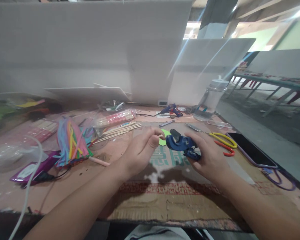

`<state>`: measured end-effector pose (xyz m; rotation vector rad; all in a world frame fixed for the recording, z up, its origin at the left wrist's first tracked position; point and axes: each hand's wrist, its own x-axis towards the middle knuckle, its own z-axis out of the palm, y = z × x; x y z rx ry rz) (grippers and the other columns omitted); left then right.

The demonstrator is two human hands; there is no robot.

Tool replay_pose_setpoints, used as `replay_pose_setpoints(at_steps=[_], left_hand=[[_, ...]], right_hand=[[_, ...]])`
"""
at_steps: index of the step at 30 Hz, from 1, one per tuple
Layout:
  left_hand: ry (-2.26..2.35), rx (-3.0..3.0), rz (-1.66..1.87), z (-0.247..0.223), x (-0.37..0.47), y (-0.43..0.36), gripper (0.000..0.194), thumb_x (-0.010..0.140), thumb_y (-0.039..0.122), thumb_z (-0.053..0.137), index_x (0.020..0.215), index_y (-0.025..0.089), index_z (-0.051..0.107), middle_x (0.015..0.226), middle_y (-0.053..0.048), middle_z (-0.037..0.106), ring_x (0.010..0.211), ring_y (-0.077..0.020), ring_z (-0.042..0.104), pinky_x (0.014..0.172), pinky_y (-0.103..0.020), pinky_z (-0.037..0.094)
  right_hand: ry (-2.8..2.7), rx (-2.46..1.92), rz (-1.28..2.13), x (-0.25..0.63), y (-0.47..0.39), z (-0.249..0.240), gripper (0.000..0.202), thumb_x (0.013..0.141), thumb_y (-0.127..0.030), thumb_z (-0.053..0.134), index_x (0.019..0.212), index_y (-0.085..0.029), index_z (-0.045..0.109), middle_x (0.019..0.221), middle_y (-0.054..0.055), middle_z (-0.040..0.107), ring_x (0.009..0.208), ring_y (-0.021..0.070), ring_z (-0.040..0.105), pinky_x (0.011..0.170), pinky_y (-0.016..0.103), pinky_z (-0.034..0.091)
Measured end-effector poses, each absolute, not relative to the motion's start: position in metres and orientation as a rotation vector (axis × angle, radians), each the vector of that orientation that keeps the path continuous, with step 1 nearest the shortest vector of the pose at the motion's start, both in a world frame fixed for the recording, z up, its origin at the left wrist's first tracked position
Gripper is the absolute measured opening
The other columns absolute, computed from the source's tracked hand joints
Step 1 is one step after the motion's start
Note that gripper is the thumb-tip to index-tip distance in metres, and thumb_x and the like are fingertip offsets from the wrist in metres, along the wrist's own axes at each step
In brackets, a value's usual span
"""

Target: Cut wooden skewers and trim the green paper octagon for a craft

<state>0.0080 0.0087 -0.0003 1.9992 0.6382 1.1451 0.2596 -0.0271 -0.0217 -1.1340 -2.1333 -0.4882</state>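
Note:
My left hand (146, 143) is closed in a pinch around a short pale stick (161, 136); only its tip shows past the fingertips. To its right, my right hand (210, 153) grips a dark blue hand cutter (181, 142), which looks like a pipe cutter. Its curved jaw points toward the stick, with a small gap between them. Behind both hands, a bright green paper piece (163, 139) lies partly hidden on the cardboard sheet (150, 205). Shadows of the hands fall on the cardboard's printed green and red marks.
Left are pale wooden sticks (120, 131), coloured pipe cleaners (72, 143) and a purple pack (47, 163). Behind lie a blue glue gun (170, 109) and pen (167, 123). Right are yellow-and-red-handled pliers or scissors (223, 140), a phone (251, 149) and a clear bottle (211, 100).

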Motion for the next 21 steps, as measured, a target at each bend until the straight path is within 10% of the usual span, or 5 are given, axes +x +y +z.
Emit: replay_pose_setpoints(at_steps=[8,21], left_hand=[[0.531,2.011,1.130,0.000,0.015,0.002,0.018,0.101,0.030,0.050,0.094,0.019,0.063,0.096,-0.003,0.065,0.090,-0.0175,0.060,0.082,-0.027,0.047],[0.451,1.737,1.137,-0.027,0.015,0.007,0.024,0.102,0.041,0.053,0.107,0.024,0.070,0.100,-0.002,0.068,0.091,-0.0145,0.060,0.085,-0.024,0.049]], right_hand=[[-2.179,-1.029,-0.389,0.244,-0.041,-0.015,0.056,0.081,-0.019,0.063,0.135,-0.018,0.046,0.110,0.015,0.062,0.094,0.0302,0.062,0.078,0.043,0.054],[-2.119,-1.046,-0.514,0.251,-0.040,-0.014,0.055,0.080,-0.017,0.060,0.134,-0.019,0.047,0.104,0.013,0.064,0.089,0.0292,0.062,0.074,0.041,0.051]])
